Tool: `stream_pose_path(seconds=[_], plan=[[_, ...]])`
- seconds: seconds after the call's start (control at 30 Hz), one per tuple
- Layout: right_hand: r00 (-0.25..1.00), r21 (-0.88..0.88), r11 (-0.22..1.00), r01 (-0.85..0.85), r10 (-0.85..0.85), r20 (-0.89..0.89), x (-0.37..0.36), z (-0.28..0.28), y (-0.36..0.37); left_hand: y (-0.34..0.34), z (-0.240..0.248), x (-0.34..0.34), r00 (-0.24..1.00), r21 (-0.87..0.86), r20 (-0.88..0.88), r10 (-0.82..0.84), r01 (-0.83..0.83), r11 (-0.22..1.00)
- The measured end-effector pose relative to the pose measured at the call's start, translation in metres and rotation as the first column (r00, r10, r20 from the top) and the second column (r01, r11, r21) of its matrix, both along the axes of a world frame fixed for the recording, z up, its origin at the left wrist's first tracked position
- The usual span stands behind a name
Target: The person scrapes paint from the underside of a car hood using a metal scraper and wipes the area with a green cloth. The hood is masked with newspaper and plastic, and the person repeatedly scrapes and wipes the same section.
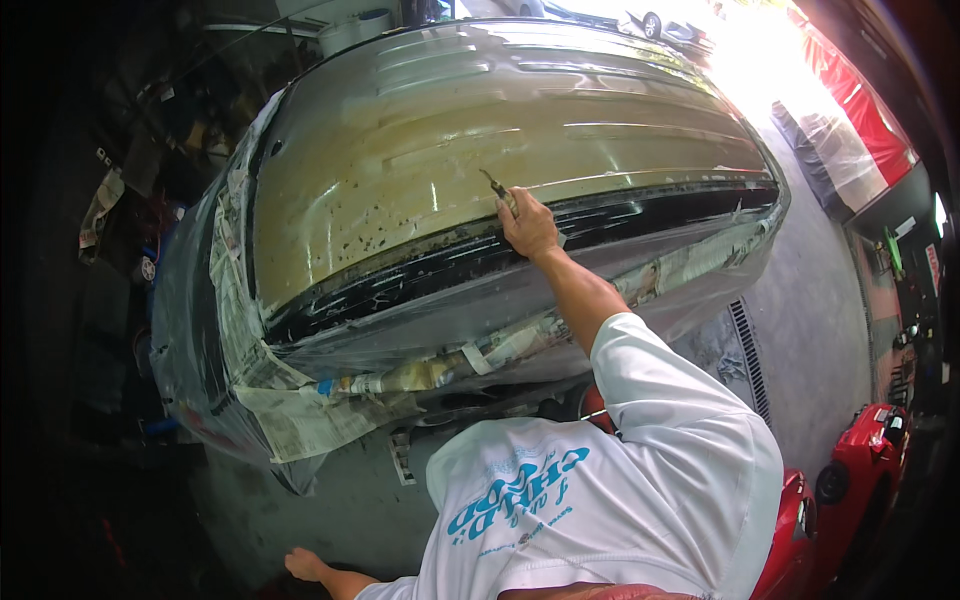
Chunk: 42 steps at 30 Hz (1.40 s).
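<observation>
My right hand [530, 222] is closed around a slim hand tool [494, 183] with a dark handle and a thin, slightly bent tip. I cannot make out its exact kind. The tool's tip is over the car roof [400, 150], close to the black strip [640, 212] that runs along the roof's near side. The roof has a worn, yellowish-grey surface, with dark flecks [375, 240] scattered toward the left. My left hand [304, 564] hangs low at the lower left, away from the car, its fingers curled with nothing visible in them.
Newspaper masking [290, 405] and clear plastic sheeting [190, 350] cover the car's sides. A floor drain grate [749, 360] lies to the right. Red cars [850, 455] stand at the lower right. Bright daylight enters at the upper right, beside a red cover [860, 100].
</observation>
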State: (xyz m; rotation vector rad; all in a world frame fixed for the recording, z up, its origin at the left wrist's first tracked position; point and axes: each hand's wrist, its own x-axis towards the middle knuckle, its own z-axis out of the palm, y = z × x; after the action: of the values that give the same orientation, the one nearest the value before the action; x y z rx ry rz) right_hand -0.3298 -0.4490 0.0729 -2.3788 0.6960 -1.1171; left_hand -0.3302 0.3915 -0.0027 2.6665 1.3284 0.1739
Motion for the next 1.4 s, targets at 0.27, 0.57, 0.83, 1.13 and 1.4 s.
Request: stream_pose_path(seconds=[0.27, 0.57, 0.83, 1.13, 1.4], plan=[[0.999, 0.020, 1.000, -0.022, 0.022, 0.023, -0.001, 0.000, 0.001, 0.058, -0.052, -0.006, 0.979, 0.007, 0.017, -0.202, 0.202, 0.979], [1.000, 0.023, 1.000, -0.009, 0.009, -0.003, -0.004, 0.003, 0.002, 0.031, -0.032, -0.016, 0.988, -0.134, -0.153, 0.026, -0.046, 0.990], [0.998, 0.027, 0.999, -0.028, 0.026, 0.053, -0.001, 0.002, 0.002, 0.004, -0.025, -0.021, 0.996, -0.001, -0.085, -0.009, 0.009, 1.000], [0.999, 0.028, 0.999, -0.038, 0.038, -0.003, -0.005, 0.004, 0.004, -0.045, -0.017, -0.015, 0.993, 0.112, 0.035, -0.112, 0.107, 0.988], [0.997, 0.025, 0.999, -0.048, 0.047, 0.057, -0.006, 0.000, 0.000, -0.088, 0.011, 0.004, 0.926, 0.274, 0.226, -0.303, 0.238, 0.932]])
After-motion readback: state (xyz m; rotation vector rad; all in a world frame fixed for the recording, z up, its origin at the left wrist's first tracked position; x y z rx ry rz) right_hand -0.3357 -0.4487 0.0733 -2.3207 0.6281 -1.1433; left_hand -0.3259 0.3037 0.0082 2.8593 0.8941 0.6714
